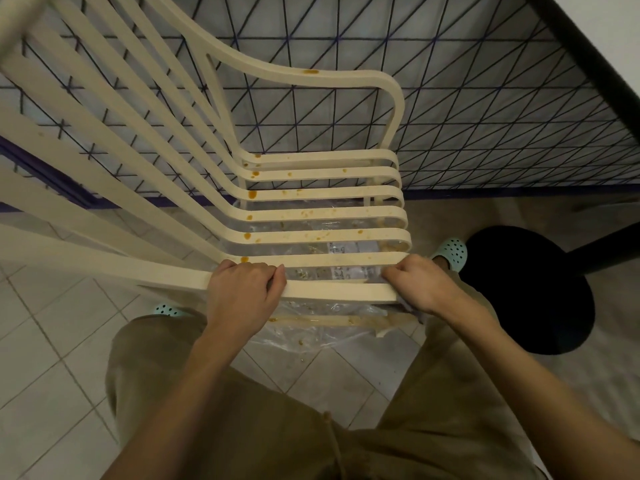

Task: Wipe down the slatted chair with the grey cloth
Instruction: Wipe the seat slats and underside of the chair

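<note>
Head view: grey cloth (414, 311) beneath right hand (420, 289) fingers (394, 271), against slat (329, 291).

Head view, steeply down, close above chair (325, 213)

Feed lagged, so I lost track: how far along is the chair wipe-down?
Nearest slat looks clean. In hand: left hand grips it while right hand holds the grey cloth at its end. Left: orange spots on the farther seat slats and armrest.
</note>
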### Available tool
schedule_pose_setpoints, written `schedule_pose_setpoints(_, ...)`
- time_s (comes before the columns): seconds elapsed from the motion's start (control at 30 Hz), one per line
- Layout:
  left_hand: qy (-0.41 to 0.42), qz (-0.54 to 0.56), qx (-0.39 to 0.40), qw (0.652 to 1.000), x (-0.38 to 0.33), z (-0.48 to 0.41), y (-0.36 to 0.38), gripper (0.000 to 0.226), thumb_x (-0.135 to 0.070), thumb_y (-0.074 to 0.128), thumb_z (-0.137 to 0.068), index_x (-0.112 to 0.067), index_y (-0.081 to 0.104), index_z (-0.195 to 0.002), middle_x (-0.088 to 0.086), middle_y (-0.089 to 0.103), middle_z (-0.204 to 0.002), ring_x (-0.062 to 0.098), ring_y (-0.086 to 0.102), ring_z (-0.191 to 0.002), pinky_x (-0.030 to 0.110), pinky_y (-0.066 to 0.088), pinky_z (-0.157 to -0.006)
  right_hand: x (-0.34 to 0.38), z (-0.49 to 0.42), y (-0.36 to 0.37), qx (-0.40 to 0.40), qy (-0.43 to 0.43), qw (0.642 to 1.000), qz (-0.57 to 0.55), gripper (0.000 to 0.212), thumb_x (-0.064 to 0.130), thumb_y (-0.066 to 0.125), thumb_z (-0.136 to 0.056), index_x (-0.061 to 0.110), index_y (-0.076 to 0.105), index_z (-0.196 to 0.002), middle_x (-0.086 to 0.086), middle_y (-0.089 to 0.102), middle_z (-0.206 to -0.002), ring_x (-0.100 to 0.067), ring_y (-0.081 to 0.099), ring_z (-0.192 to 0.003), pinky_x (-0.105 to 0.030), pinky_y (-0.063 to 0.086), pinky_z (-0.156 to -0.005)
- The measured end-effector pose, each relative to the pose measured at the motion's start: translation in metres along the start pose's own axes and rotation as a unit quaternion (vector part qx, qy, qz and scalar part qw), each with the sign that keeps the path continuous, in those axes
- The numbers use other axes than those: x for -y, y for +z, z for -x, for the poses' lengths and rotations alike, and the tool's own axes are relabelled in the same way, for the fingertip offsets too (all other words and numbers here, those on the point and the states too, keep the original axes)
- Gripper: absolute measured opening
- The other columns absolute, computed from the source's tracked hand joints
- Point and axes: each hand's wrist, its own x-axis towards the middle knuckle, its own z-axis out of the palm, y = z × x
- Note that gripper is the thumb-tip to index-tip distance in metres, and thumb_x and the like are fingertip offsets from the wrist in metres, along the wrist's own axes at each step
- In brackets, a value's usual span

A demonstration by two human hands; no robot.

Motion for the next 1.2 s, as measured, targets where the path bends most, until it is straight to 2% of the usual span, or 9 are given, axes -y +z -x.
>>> schedule_pose_setpoints(0.13,-0.001,0.003,0.005,1.000,0.000,0.000,0.000,0.051,-0.038,0.031,-0.098,-0.025,0.059,-0.057,-0.010,0.052,-0.049,0.008,0.043,-0.045,0.028,0.037,-0.071,0.030,-0.007,0.009,0.052,-0.007,0.994,0.097,0.036,0.043,0.029,-0.096,0.021,0.052,-0.080,-0.005,0.056,-0.086,-0.022,0.054,-0.080,-0.037,0.045,-0.073)
schedule_pose_setpoints(0.23,0.001,-0.003,-0.001,1.000,-0.001,-0.001,-0.001,0.049,-0.037,0.034,-0.097,-0.026,0.051,-0.053,-0.011,0.046,-0.046,0.008,0.037,-0.042,0.028,0.038,-0.069,0.049,-0.008,0.015,0.065,-0.017,0.989,0.130,0.040,0.042,0.025,-0.096,0.018,0.057,-0.099,-0.004,0.056,-0.095,-0.019,0.051,-0.082,-0.036,0.041,-0.072)
schedule_pose_setpoints(0.4,0.000,-0.007,-0.001,1.000,-0.001,-0.002,0.000,0.047,-0.037,0.035,-0.096,-0.027,0.049,-0.053,-0.010,0.049,-0.046,0.010,0.040,-0.042,0.029,0.039,-0.068,0.079,-0.006,0.026,0.044,0.004,0.990,0.131,0.030,0.033,0.033,-0.099,0.012,0.053,-0.090,-0.005,0.051,-0.080,-0.026,0.056,-0.086,-0.038,0.042,-0.071)
schedule_pose_setpoints(0.57,-0.003,-0.008,-0.009,1.000,-0.003,-0.002,-0.003,0.047,-0.035,0.038,-0.095,-0.024,0.054,-0.052,-0.007,0.053,-0.046,0.012,0.040,-0.043,0.032,0.041,-0.067,0.112,0.001,0.037,0.015,-0.076,0.992,0.100,0.031,0.024,0.035,-0.101,0.008,0.062,-0.100,-0.015,0.063,-0.105,-0.034,0.059,-0.096,-0.040,0.049,-0.078)
schedule_pose_setpoints(0.67,0.004,-0.014,-0.012,1.000,-0.004,-0.002,-0.003,0.046,-0.034,0.039,-0.095,-0.025,0.052,-0.051,-0.006,0.054,-0.046,0.013,0.039,-0.043,0.032,0.041,-0.066,0.116,-0.002,0.045,0.001,-0.110,0.989,0.102,0.033,0.026,0.035,-0.101,0.009,0.062,-0.095,-0.013,0.062,-0.094,-0.034,0.059,-0.091,-0.042,0.050,-0.077)
schedule_pose_setpoints(0.8,0.016,-0.009,0.001,1.000,-0.001,-0.001,-0.003,0.044,-0.034,0.041,-0.099,-0.027,0.053,-0.057,-0.007,0.057,-0.051,0.012,0.042,-0.047,0.032,0.041,-0.069,0.099,-0.003,0.050,-0.037,-0.149,0.983,0.098,0.050,0.039,0.024,-0.102,0.016,0.047,-0.065,-0.002,0.049,-0.060,-0.027,0.055,-0.066,-0.035,0.041,-0.060)
schedule_pose_setpoints(0.9,0.017,-0.005,0.010,1.000,0.001,0.000,-0.003,0.044,-0.037,0.036,-0.100,-0.029,0.053,-0.060,-0.010,0.052,-0.052,0.010,0.043,-0.048,0.030,0.039,-0.069,0.088,0.003,0.046,-0.059,-0.202,0.972,0.104,0.046,0.039,0.022,-0.103,0.018,0.047,-0.070,-0.002,0.054,-0.063,-0.026,0.055,-0.063,-0.038,0.047,-0.061)
schedule_pose_setpoints(1.03,0.024,0.011,0.007,1.000,-0.001,0.001,-0.003,0.043,-0.037,0.037,-0.100,-0.030,0.045,-0.059,-0.013,0.043,-0.051,0.007,0.035,-0.047,0.028,0.036,-0.067,0.060,0.010,0.039,-0.095,-0.212,0.967,0.102,0.051,0.044,0.020,-0.104,0.020,0.057,-0.078,0.000,0.060,-0.067,-0.022,0.057,-0.063,-0.039,0.051,-0.064)
schedule_pose_setpoints(1.2,0.019,0.007,0.013,1.000,0.001,0.002,-0.003,0.051,-0.039,0.031,-0.100,-0.025,0.056,-0.058,-0.009,0.054,-0.051,0.010,0.046,-0.047,0.030,0.040,-0.070,0.012,0.017,0.023,-0.120,-0.192,0.969,0.096,0.045,0.048,0.022,-0.103,0.029,0.053,-0.076,0.013,0.049,-0.060,-0.004,0.046,-0.054,-0.023,0.032,-0.050)
